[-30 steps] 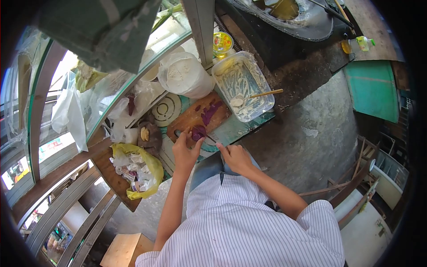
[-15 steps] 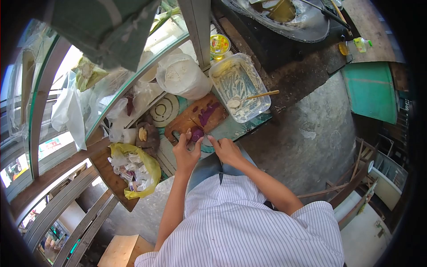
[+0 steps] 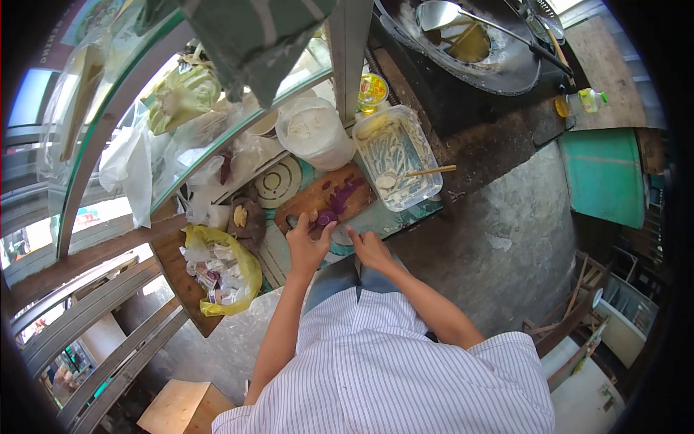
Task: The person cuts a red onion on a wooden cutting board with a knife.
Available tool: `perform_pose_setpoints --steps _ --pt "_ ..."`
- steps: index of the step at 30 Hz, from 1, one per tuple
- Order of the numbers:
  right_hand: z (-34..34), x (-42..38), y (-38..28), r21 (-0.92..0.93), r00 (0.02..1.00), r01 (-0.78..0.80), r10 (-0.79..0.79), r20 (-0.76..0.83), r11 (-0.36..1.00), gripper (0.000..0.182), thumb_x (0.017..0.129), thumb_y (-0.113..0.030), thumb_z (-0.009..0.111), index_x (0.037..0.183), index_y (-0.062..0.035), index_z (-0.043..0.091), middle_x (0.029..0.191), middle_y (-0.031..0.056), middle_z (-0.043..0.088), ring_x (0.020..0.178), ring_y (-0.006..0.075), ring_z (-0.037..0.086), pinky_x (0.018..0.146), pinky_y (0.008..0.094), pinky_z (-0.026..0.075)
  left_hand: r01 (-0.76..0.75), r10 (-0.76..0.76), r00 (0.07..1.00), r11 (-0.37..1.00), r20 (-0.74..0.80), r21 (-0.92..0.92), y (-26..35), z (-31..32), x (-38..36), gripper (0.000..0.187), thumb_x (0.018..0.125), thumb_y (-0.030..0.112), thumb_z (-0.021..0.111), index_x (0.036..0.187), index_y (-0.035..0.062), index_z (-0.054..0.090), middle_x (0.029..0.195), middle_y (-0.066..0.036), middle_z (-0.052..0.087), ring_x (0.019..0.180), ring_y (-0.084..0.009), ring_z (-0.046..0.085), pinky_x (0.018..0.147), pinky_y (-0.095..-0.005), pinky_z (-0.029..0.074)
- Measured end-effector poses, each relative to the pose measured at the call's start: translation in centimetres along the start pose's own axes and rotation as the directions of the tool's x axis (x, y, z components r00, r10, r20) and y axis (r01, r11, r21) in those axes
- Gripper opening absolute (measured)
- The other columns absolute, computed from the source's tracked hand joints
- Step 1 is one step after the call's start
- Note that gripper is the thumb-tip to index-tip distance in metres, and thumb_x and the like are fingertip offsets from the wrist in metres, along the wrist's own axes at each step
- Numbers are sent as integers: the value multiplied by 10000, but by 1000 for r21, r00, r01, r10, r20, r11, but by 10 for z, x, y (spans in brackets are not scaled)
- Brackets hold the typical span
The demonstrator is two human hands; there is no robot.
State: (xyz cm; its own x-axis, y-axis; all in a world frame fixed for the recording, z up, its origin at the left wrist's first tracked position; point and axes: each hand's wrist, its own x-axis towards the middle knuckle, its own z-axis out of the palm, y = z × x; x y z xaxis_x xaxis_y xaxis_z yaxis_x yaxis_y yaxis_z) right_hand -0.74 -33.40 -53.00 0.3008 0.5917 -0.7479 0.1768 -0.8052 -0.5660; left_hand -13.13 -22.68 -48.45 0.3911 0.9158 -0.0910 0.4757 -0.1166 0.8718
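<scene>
On a small wooden cutting board (image 3: 306,200) lies a purple piece of vegetable (image 3: 327,217) that looks like purple sweet potato. My left hand (image 3: 308,248) grips it from the near left side, thumb and fingers around it. Closed on the handle end of a thin knife (image 3: 338,218), my right hand (image 3: 371,248) is just to the right. The blade reaches toward the purple piece; much of it is hard to make out. Cut purple slices (image 3: 347,192) rest at the board's far right part.
A plastic tub (image 3: 426,189) with pale batter and a spoon stands right of the board. Behind it are a white bag-lined container (image 3: 312,137) and a yellow-lidded tub (image 3: 372,90). A yellow waste bag (image 3: 249,278) sits left; a large wok (image 3: 506,76) is at upper right.
The camera view has shifted, so the counter sits slightly lower and further right. Both hands stay at the board, with the purple piece still in my left hand.
</scene>
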Motion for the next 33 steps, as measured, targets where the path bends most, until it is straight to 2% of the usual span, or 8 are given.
perform_pose_setpoints --steps 2,9,15,18,20,26,30,33 --pt "-6 2 0 -18 1000 -9 9 11 1000 788 898 -652 382 712 70 636 755 285 627 806 449 630 731 484 471 83 -82 996 994 26 -69 0 -1 -1 313 733 64 769 912 -91 564 889 -229 674 901 -250 691 757 -310 545" --pt "-33 -24 -32 -111 994 28 -39 -98 993 743 907 -623 395 742 50 664 770 281 635 807 457 625 740 498 484 -42 37 998 995 57 93 15 -8 -8 350 745 77 734 1036 -76 612 986 -224 673 997 -276 663 849 -318 505" --pt "-37 -68 -44 -166 977 160 -180 -112 973 675 931 -553 412 725 40 661 744 273 631 751 453 622 697 509 488 89 -88 996 994 -22 57 16 -1 -15 348 753 69 714 1065 -49 616 985 -221 673 938 -302 679 784 -329 521" --pt "-36 -74 -44 -191 983 129 -150 -104 973 665 936 -542 410 721 35 661 740 268 633 745 455 620 683 513 484 50 -47 997 997 -60 64 9 2 -18 343 754 57 704 1067 -42 602 945 -222 673 906 -330 679 749 -343 526" --pt "-35 -75 -44 -206 981 131 -156 -112 970 660 936 -537 413 721 34 663 740 268 634 736 452 621 677 513 486 -55 62 997 990 -51 130 13 0 -17 296 759 47 685 1027 -24 580 901 -227 667 868 -349 675 709 -356 526" --pt "-34 -71 -55 -393 948 196 -277 -159 898 638 937 -516 424 695 19 673 680 259 630 657 422 638 610 491 509 -66 58 996 988 61 141 22 -8 -12 213 765 31 647 950 13 543 826 -189 669 780 -367 663 626 -385 514" --pt "-31 -63 -60 -497 923 213 -340 -180 841 624 938 -497 435 672 13 679 623 240 624 608 398 651 555 462 521 -66 59 997 982 42 178 18 -6 -10 218 766 28 643 961 13 545 800 -183 668 767 -363 666 611 -392 513" --pt "-31 -61 -64 -534 920 217 -355 -168 817 620 938 -489 438 677 19 681 638 239 631 606 386 656 546 453 524 -81 78 996 991 32 103 19 -5 -12 220 767 37 648 959 10 545 815 -197 668 769 -363 666 601 -394 515"
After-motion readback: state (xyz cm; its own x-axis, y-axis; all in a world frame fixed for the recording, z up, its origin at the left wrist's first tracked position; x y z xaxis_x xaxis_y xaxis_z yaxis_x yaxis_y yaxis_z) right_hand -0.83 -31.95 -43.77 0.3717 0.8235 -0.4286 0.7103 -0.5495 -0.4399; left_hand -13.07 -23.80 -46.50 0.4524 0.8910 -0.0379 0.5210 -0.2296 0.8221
